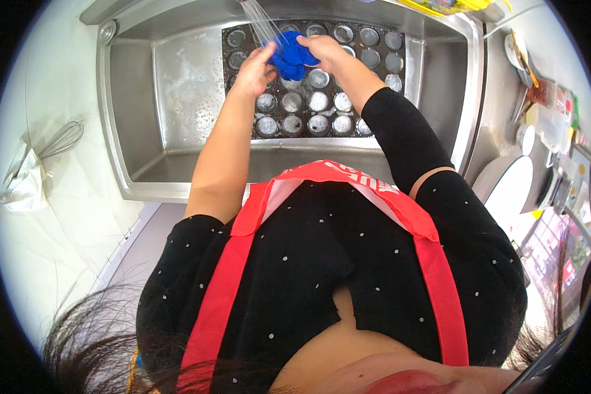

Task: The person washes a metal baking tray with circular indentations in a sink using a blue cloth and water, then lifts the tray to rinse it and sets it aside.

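Note:
Under a running stream of water (pixel 261 21), a bunched blue cloth (pixel 291 58) hangs above a dark tray of round cups (pixel 292 102) lying in the metal sink (pixel 187 92). My right hand (pixel 322 50) grips the cloth by its right side, thumb toward the top. At the left edge of the cloth, my left hand (pixel 255 71) has its thumb and fingers curled around the fabric. The cups directly below the cloth are hidden by it, and several others look whitish and wet.
On the left counter (pixel 69 154) lie a whisk (pixel 62 139) and a crumpled white bag (pixel 23 180). A large white oval plate (pixel 502 187), a small bowl (pixel 515 52) and several containers crowd the right counter. Something yellow (pixel 446 6) is at the sink's far right rim.

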Motion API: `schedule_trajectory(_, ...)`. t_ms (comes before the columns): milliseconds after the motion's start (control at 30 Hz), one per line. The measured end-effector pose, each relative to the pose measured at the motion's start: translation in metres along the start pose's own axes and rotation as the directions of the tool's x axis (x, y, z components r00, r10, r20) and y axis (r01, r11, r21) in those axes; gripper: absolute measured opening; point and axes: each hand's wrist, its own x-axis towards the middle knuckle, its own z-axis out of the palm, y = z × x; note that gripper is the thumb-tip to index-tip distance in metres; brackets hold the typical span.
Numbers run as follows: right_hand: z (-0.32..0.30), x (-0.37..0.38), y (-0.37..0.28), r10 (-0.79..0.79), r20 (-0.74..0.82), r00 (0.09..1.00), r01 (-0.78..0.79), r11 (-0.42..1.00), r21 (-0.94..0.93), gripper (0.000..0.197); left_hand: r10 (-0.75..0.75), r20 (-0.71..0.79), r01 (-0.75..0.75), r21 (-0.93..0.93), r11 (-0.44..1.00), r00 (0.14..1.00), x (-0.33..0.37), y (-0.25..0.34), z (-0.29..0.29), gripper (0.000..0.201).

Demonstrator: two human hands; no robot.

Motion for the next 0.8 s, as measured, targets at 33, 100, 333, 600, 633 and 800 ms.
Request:
schedule_trajectory(33,0.001,0.000,-0.001,0.049,-0.010,0.999,-0.047,0.990,0.131,0.027,-0.024,-0.009,0.025,0.044,0.999,1.000,-0.002,0.001,0.006,0.041)
schedule_trajectory(100,0.009,0.000,-0.003,0.117,0.073,0.990,-0.134,0.941,0.311,0.026,-0.038,0.043,0.037,0.011,0.999,0.998,0.001,0.003,0.002,0.040)
schedule_trajectory(333,-0.001,0.011,0.022,-0.302,0.186,0.935,0.353,0.841,-0.409,0.047,0.151,0.013,-0.148,-0.133,0.980,0.988,0.010,0.009,-0.021,0.029)
schedule_trajectory(600,0.011,-0.008,-0.013,-0.232,0.265,0.936,0.282,0.944,-0.170,0.038,0.438,0.219,-0.490,0.401,0.774,0.872,-0.009,0.034,-0.019,0.037)
schedule_trajectory(633,0.018,-0.016,-0.016,-0.238,0.234,0.943,0.262,0.962,-0.076,0.027,0.511,0.070,-0.414,0.685,0.600,0.857,0.017,0.020,-0.041,0.040)
schedule_trajectory(800,0.062,-0.046,0.002,-0.811,0.186,0.555,0.688,0.322,-0.650,0.027,0.274,-0.333,-0.193,0.255,0.947,0.902,0.022,-0.011,-0.011,0.049)
